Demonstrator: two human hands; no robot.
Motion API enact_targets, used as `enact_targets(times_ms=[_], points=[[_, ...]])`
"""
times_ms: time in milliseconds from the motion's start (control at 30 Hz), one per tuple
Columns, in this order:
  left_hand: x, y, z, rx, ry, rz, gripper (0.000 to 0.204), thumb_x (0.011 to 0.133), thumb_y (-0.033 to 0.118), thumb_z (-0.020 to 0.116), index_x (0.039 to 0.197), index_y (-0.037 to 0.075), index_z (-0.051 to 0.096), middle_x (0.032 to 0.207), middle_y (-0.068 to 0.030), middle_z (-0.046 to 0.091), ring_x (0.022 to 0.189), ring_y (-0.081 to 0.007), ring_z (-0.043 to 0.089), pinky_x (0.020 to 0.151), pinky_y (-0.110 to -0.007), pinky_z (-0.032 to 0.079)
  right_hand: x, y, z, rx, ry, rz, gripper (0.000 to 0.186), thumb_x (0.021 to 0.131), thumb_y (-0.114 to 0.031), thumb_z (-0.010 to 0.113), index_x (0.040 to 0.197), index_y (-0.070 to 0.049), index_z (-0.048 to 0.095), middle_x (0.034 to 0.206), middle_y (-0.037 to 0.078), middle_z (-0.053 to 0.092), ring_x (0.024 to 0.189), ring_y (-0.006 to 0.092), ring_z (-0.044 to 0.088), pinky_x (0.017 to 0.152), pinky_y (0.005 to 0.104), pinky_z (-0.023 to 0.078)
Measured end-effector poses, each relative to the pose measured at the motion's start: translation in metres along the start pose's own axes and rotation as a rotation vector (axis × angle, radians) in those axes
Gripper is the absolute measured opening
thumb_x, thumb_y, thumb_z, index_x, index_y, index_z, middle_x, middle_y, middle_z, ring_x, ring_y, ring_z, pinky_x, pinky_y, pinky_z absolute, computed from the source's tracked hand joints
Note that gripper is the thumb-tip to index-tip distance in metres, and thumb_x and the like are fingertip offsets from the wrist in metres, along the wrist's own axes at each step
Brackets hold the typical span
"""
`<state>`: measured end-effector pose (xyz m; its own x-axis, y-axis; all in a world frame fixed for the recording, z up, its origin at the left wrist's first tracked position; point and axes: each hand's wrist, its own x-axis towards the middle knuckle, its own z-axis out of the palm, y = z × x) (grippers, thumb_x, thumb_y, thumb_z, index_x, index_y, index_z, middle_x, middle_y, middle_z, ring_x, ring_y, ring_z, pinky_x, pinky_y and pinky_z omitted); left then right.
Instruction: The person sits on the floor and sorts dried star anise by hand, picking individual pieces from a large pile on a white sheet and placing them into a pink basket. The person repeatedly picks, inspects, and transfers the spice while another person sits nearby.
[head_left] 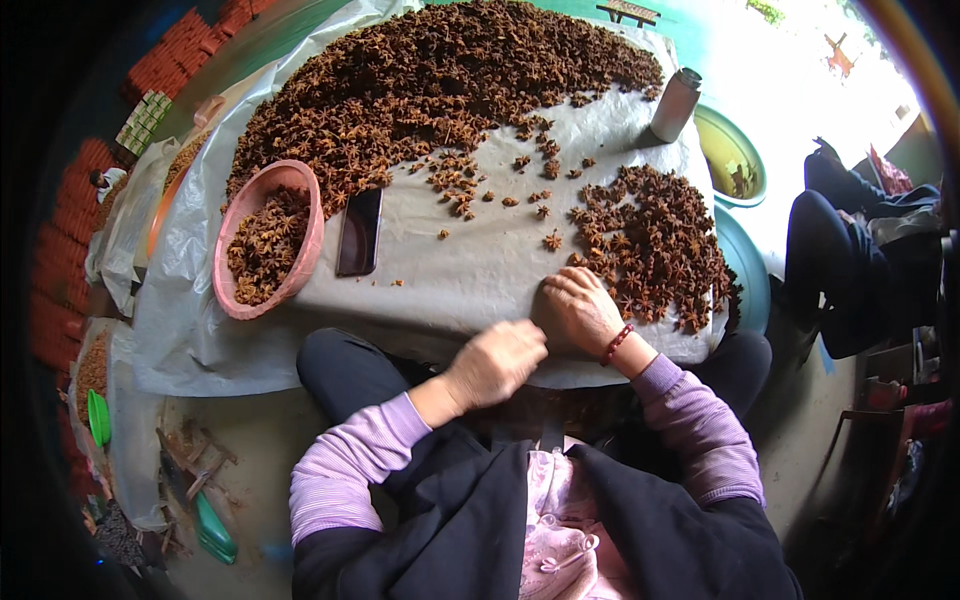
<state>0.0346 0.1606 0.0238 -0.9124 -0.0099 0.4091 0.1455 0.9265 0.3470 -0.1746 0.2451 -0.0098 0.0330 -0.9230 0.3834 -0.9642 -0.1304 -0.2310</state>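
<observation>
"Take the phone (359,232) as our mark. Where's the star anise (655,240)?"

"Mostly in two lots. The big heap (430,90) begins right at the phone's far end and spreads away and rightward; the small heap (640,255) lies well to the phone's right. Loose stars (461,195) dot the covered counter (440,285) beyond and to the right of the phone."

"Why leave that patch to the phone's right so thinly strewn?"

"My guess: it gives the hands room and stops the two heaps from running together."

"And the hands?"

"Both are nearer the person than the phone, and to its right. The right grip (585,308) is bent palm-down at the small heap's near edge, a spot that puts single stars within fingertip reach. The left grip (497,362) is half curled by the counter's near edge, a bit blurred."

"Grasping anything?"

"I can't tell for either; the fingers hide whatever may be under them."

"The basket (270,240)?"

"Just left of the phone, partly filled with anise, some of it paler. Probably there because the left arm reaches it easily."

"And the flask (677,106)?"

"Far off to the phone's right, past the small heap, likely to be clear of both elbows."
</observation>
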Motion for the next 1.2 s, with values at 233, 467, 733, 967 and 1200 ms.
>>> enact_targets(times_ms=[233, 467, 733, 967, 1200], points=[[0.02, -0.173, -0.012, 0.278, 0.012, -0.859, 0.066, 0.092, 0.037, 0.053, 0.142, 0.001, 0.032, 0.147, -0.0225, 0.033, 0.137, -0.0388, 0.028, 0.111, -0.049, 0.024, 0.02, -0.012, -0.005, 0.075, 0.11, 0.144, 0.019, 0.08, -0.005, 0.061, 0.099, -0.001, 0.064, 0.105, 0.011, 0.063, 0.109, 0.0288, 0.053, 0.096, 0.0408, 0.042], [0.043, -0.143, -0.003, 0.197, 0.067, -0.42, 0.051, 0.092, 0.023, 0.051, 0.138, 0.005, 0.042, 0.145, -0.0202, 0.036, 0.134, -0.0383, 0.033, 0.11, -0.049, 0.028, 0.063, 0.0, -0.017, 0.022, -0.094, 0.123, 0.02, 0.082, -0.005, 0.06, 0.101, -0.003, 0.065, 0.108, 0.01, 0.062, 0.11, 0.028, 0.053, 0.097, 0.0396, 0.041], [0.031, -0.124, -0.03, 0.084, 0.109, -0.061, 0.008, 0.072, 0.006, 0.055, 0.079, 0.005, 0.058, 0.078, -0.0082, 0.061, 0.077, -0.0228, 0.061, 0.073, -0.035, 0.047, 0.241, 0.148, 0.034, -0.098, -0.081, 0.283, 0.036, 0.088, -0.025, 0.06, 0.12, -0.009, 0.058, 0.124, 0.013, 0.056, 0.118, 0.0299, 0.049, 0.101, 0.0429, 0.04], [0.001, -0.135, -0.035, 0.028, 0.043, -0.049, 0.008, 0.075, 0.011, 0.056, 0.082, 0.008, 0.054, 0.077, -0.0053, 0.057, 0.074, -0.0201, 0.06, 0.071, -0.032, 0.048, 0.374, 0.278, 0.039, 0.076, 0.138, 0.811, 0.057, 0.089, -0.036, 0.06, 0.138, -0.012, 0.045, 0.138, 0.017, 0.048, 0.125, 0.0304, 0.048, 0.105, 0.0375, 0.039], [-0.01, -0.132, -0.063, -0.052, -0.24, -0.071, 0.017, 0.075, 0.014, 0.056, 0.09, 0.007, 0.058, 0.084, -0.0039, 0.058, 0.077, -0.019, 0.057, 0.071, -0.031, 0.046, 0.415, 0.315, 0.07, 0.054, 0.069, 0.814, 0.092, 0.078, -0.071, 0.055, 0.141, -0.006, 0.039, 0.135, 0.02, 0.051, 0.124, 0.0335, 0.05, 0.103, 0.0387, 0.039]])
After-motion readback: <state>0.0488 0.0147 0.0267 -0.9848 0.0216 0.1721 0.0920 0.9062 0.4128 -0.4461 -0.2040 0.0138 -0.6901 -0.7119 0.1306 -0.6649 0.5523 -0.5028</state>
